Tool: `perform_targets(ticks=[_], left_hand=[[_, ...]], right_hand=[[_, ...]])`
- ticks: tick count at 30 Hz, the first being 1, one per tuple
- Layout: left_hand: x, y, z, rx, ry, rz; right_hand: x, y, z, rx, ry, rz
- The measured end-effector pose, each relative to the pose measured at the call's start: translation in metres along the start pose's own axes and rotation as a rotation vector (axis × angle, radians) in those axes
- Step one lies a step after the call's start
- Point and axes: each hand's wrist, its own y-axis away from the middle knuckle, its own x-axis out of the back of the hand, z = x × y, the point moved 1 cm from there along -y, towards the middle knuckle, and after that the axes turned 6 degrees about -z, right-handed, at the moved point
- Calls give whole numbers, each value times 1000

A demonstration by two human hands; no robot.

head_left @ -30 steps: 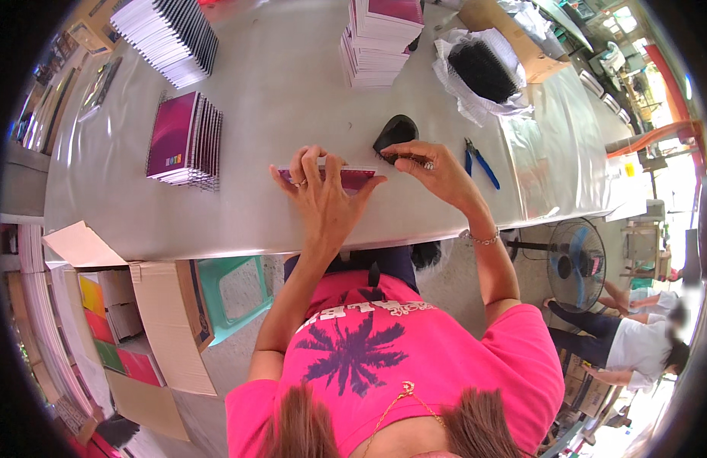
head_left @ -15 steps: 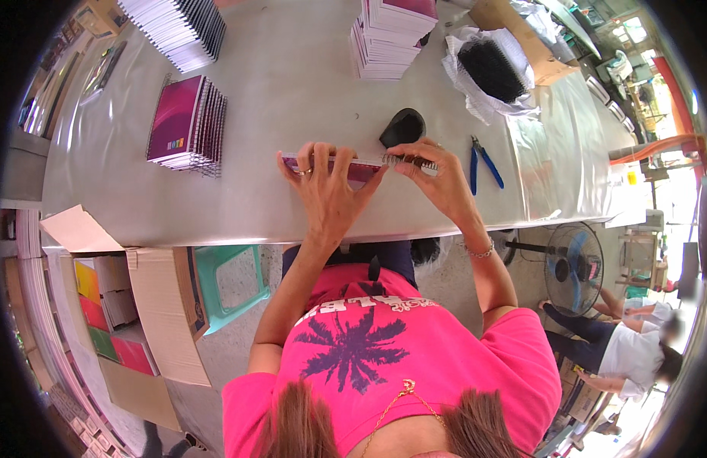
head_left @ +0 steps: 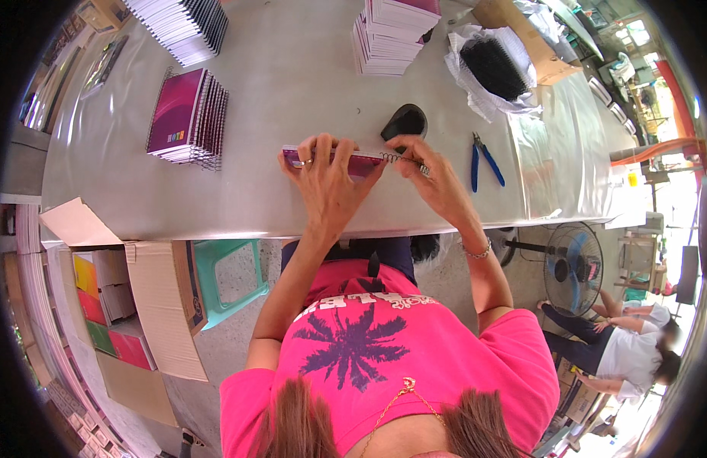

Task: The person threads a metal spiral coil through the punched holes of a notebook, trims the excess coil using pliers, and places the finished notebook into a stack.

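Observation:
A magenta notebook point(head_left: 365, 162) lies at the near edge of the grey table point(head_left: 292, 114). My left hand point(head_left: 328, 182) presses down on it, fingers spread over the cover. My right hand point(head_left: 437, 179) pinches a dark wire spiral coil point(head_left: 399, 158) that sticks out from the notebook's right end. A black oval object point(head_left: 405, 120) lies just behind the coil.
Blue-handled pliers point(head_left: 483, 160) lie right of my right hand. A pile of magenta spiral notebooks point(head_left: 187, 114) sits at the left, more stacks point(head_left: 392, 30) at the back, black coils in a white bag point(head_left: 492, 67). Open cartons point(head_left: 124, 305), a teal stool point(head_left: 227, 278) and a fan point(head_left: 573, 269) stand below.
Both hands and the notebook have stayed at the table's near edge. The right hand has shifted slightly along the coil at the notebook's right end.

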Motion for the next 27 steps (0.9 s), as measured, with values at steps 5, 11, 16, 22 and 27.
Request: perform_targets(ticks=[5,11,16,22,27], left_hand=[[3,1,-3,-9,-13,-57],[11,2,-3,-25,8,-124],[12,3,-4,-50,1,-152],[10,6,-8,17,162,-52],[8,5,-16,81,269,84]], right_hand=[[-6,-4,3,132,217,69],[-17,-8,-1,235,371,203],[-20,-8,-7,259,383,240],[-22,-12,-4,273,479,269],[-26,-16,-12,270,459,297]])
